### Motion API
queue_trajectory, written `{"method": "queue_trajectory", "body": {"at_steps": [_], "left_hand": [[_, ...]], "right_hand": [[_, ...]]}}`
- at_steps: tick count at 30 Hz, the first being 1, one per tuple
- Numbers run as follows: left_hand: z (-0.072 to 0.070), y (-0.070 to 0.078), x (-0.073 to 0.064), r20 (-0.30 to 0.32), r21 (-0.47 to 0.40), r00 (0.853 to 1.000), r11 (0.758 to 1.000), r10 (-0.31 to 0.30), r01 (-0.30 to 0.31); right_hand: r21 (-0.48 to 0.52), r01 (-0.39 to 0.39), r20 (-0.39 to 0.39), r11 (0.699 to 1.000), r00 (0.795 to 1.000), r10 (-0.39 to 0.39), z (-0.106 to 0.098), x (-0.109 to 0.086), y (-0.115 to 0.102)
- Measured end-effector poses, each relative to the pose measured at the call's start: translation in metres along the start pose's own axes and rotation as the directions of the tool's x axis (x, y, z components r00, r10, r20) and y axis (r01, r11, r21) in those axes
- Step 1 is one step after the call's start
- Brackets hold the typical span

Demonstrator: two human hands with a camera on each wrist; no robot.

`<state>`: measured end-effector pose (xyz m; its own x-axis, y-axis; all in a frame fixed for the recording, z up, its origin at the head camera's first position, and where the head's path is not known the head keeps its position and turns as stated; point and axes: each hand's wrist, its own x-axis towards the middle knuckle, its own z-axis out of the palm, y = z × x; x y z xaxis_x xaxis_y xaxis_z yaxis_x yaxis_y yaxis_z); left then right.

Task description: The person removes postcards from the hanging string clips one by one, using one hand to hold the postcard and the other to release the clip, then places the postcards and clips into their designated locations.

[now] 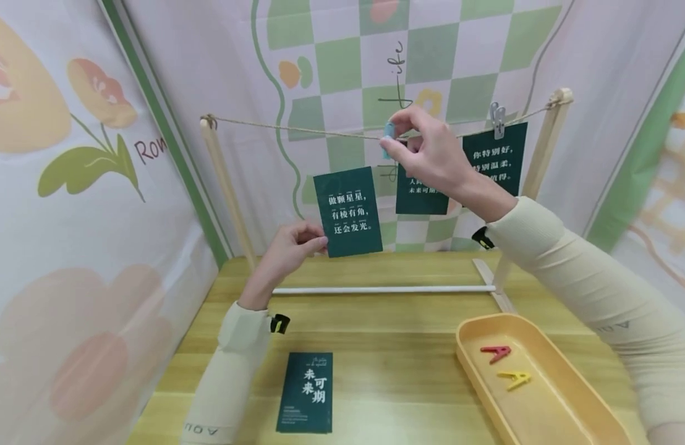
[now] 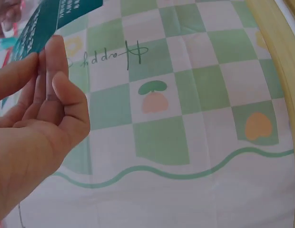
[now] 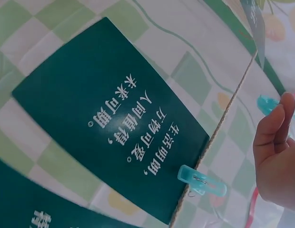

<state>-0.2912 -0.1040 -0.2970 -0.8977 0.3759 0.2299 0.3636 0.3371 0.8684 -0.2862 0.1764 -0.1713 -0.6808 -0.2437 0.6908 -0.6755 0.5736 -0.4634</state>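
Note:
My left hand (image 1: 287, 256) pinches a dark green card (image 1: 350, 213) with white lettering by its lower left edge, below the twine (image 1: 314, 131). Up at the twine, my right hand (image 1: 434, 154) pinches a light blue clothespin (image 1: 388, 139) between thumb and fingers. Another green card (image 3: 109, 114) hangs from the twine on its own blue clothespin (image 3: 202, 180); in the head view my right hand partly covers this card. Farther right hangs a third card (image 1: 512, 145), held by a grey clothespin (image 1: 497, 120) and partly hidden by my right wrist.
The twine runs between two wooden posts (image 1: 228, 191), with a white rod (image 1: 387, 289) low between them. A green card (image 1: 306, 395) lies on the wooden table (image 1: 392, 334). At right, an orange tray (image 1: 476, 383) holds a red clothespin (image 1: 496, 353) and a yellow one (image 1: 515, 379).

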Motion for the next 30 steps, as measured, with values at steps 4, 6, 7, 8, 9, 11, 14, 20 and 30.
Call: {"method": "queue_trajectory", "body": {"at_steps": [4,6,7,8,9,11,14,20,30], "left_hand": [[-0.005,-0.001,-0.008,0.025,0.023,1.0,1.0,0.001,-0.001],[-0.007,-0.003,-0.012,0.035,0.039,0.999,0.999,-0.008,0.007],[-0.007,-0.004,-0.014,0.043,0.047,0.999,0.999,-0.018,0.016],[-0.008,-0.005,-0.016,0.053,0.052,0.998,0.998,-0.028,0.025],[-0.009,-0.007,-0.017,0.064,0.059,0.997,0.998,-0.036,0.032],[-0.01,-0.009,-0.02,0.089,0.073,0.995,0.996,-0.051,0.044],[-0.01,-0.011,-0.022,0.145,0.091,0.989,0.996,-0.023,0.01],[-0.011,-0.017,-0.03,0.255,0.091,0.965,0.992,0.058,-0.084],[-0.01,-0.024,-0.042,0.291,0.013,0.956,0.999,0.036,-0.041]], "right_hand": [[-0.093,0.061,0.005,0.994,0.998,-0.061,-0.002,-0.011,-0.001],[-0.133,0.095,0.01,0.987,0.995,-0.094,-0.002,-0.016,-0.002],[-0.146,0.11,0.018,0.983,0.994,-0.108,-0.002,-0.019,-0.003],[-0.16,0.129,0.026,0.979,0.992,-0.127,-0.002,-0.022,-0.003],[-0.17,0.148,0.034,0.974,0.989,-0.145,-0.002,-0.025,-0.003],[-0.188,0.185,0.048,0.965,0.983,-0.179,-0.003,-0.031,-0.004],[-0.203,0.219,0.071,0.954,0.975,-0.209,-0.005,-0.039,-0.005],[-0.22,0.242,0.101,0.945,0.969,-0.224,-0.007,-0.056,-0.001],[-0.263,0.325,0.159,0.909,0.943,-0.291,-0.019,-0.093,0.022]]}}
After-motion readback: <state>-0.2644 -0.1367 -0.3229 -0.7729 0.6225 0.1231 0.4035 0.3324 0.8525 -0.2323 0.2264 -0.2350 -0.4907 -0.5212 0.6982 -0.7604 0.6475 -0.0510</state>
